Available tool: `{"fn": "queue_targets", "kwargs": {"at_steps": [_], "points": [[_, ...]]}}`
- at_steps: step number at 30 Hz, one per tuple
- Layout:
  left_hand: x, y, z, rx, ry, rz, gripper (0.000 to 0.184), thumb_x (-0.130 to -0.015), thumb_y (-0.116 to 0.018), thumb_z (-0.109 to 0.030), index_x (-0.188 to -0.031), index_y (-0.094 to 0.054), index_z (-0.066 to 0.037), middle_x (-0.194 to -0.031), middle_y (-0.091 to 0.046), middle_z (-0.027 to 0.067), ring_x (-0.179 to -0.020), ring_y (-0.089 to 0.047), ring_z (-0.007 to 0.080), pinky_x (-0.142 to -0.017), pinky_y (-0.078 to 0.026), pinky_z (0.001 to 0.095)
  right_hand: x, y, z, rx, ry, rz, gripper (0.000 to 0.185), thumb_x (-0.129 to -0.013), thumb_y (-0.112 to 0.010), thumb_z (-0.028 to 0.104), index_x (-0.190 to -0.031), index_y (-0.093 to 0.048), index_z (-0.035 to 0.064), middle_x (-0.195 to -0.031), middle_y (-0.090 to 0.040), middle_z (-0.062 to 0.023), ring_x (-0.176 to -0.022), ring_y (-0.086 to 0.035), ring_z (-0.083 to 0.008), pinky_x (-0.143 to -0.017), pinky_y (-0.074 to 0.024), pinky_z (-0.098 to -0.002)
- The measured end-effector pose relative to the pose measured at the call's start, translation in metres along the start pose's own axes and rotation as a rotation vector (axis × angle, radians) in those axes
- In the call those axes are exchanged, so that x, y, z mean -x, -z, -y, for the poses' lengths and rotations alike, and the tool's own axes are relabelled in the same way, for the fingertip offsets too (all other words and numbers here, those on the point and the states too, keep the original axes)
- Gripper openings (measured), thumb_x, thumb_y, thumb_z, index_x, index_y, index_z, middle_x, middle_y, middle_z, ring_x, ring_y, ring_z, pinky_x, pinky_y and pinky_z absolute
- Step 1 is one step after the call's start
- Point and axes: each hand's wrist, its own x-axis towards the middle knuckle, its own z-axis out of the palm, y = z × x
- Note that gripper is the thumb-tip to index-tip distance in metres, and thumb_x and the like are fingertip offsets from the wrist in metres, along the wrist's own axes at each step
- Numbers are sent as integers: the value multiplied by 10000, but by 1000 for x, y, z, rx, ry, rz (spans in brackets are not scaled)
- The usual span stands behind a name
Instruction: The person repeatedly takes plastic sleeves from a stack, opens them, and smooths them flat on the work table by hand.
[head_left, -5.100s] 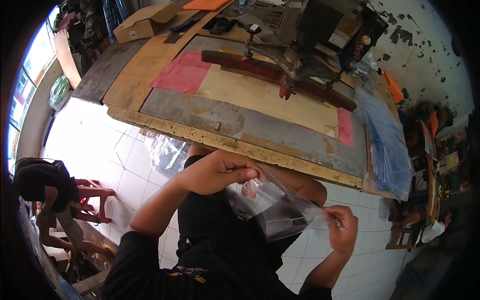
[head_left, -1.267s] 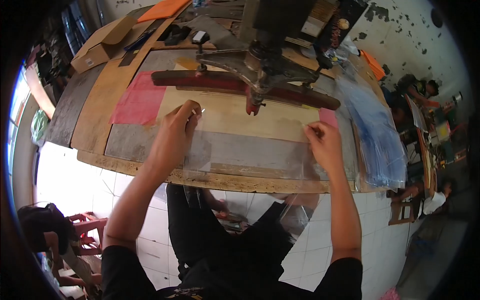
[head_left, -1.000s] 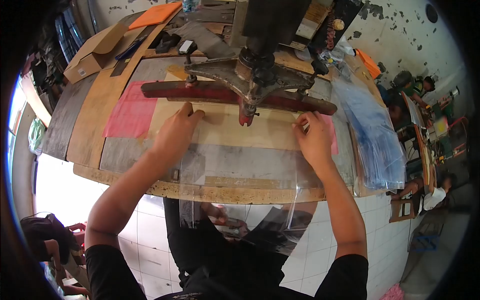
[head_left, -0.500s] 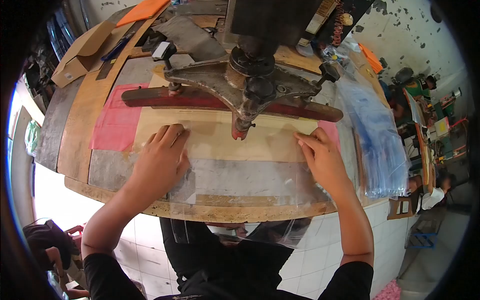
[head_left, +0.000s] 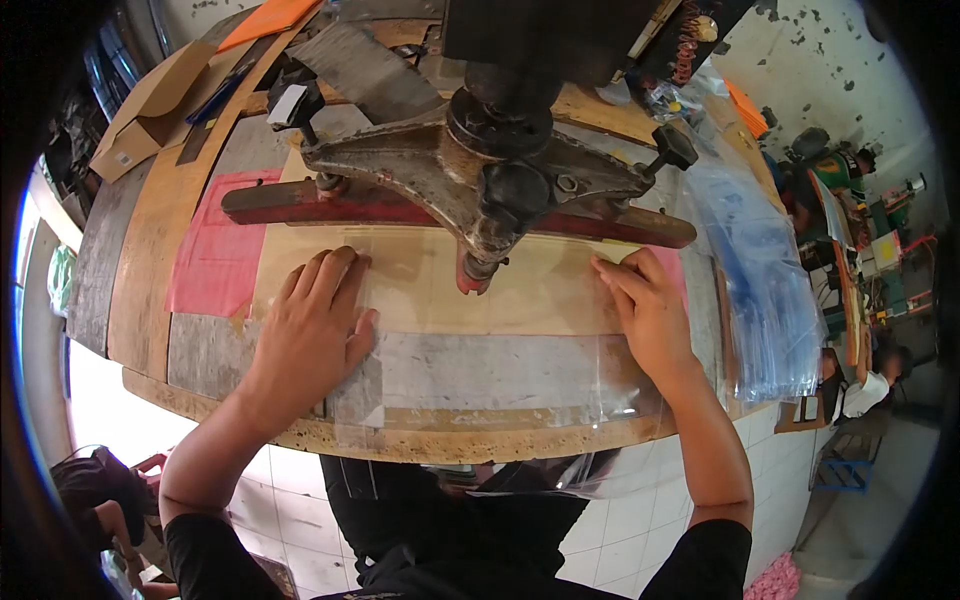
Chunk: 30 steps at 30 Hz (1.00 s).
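Note:
A clear plastic sheet (head_left: 480, 370) lies over the beige strip (head_left: 450, 300) and hangs past the table's front edge. On its left side my left hand (head_left: 312, 325) rests palm down, fingers spread, fingertips close to the red bar. At the right side, my right hand (head_left: 645, 305) touches the sheet, thumb and forefinger near each other at its far corner; whether they pinch it is hard to make out. Just beyond both hands is the red metal bar (head_left: 400, 212) of the machine, carried by a dark metal bracket (head_left: 400, 160).
Pink patches (head_left: 215, 260) flank the strip. A pile of bluish plastic sheets (head_left: 765, 300) lies at the right. A cardboard box (head_left: 150, 120) and an orange sheet (head_left: 265, 22) are at the back left. People sit at far left (head_left: 85, 490) and far right (head_left: 850, 175).
Both hands have risen from the lap to the table with the plastic. The sheet now lies flatter near the bar, and my left hand has spread out on it. The view has moved closer to the machine.

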Motion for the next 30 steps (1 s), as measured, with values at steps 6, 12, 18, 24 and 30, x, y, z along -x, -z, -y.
{"fn": "queue_targets", "kwargs": {"at_steps": [6, 12, 18, 24, 30], "points": [[-2, 1, 0, 67, 54, 20, 557, -929, -673, -171, -1434, -564, 37, -1403, -558, 200, -1305, -556, 377, -1115, -450, 481, -3, -1, -1, 2, -14, -6, 287, -942, -713, -12, -1208, -784, 66, -1002, -630, -119, -840, -670, -299, -727, -542, -403], [-3, 2, 1, 56, 49, 18, 549, -932, -673, -178, -1429, -576, 35, -1403, -566, 201, -1303, -562, 373, -1113, -451, 480, -4, -3, -3, 5, 2, -26, 275, -942, -717, -5, -1200, -786, 60, -994, -627, -121, -843, -672, -301, -731, -545, -410], [-4, 4, 0, 37, 24, -11, 513, -931, -680, -200, -1360, -611, 72, -1337, -586, 189, -1246, -589, 345, -1081, -470, 451, -4, -3, 3, -19, -49, -25, 294, -933, -722, -23, -1203, -791, 72, -970, -613, -123, -832, -668, -287, -728, -534, -404], [3, -2, 0, 77, 76, -63, 480, -929, -719, -178, -1351, -639, 37, -1366, -593, 179, -1252, -604, 362, -1074, -501, 453, -5, -6, 9, 2, -78, -33, 255, -962, -726, 10, -1199, -801, 68, -948, -594, -110, -833, -604, -265, -742, -499, -375], [4, -3, 3, 134, 52, -82, 489, -933, -716, -179, -1336, -631, 83, -1376, -593, 213, -1266, -610, 366, -1081, -502, 453, -4, -9, 9, -1, -86, -35, 267, -976, -702, -13, -1226, -781, 37, -969, -608, -110, -866, -601, -261, -756, -499, -367]]}}
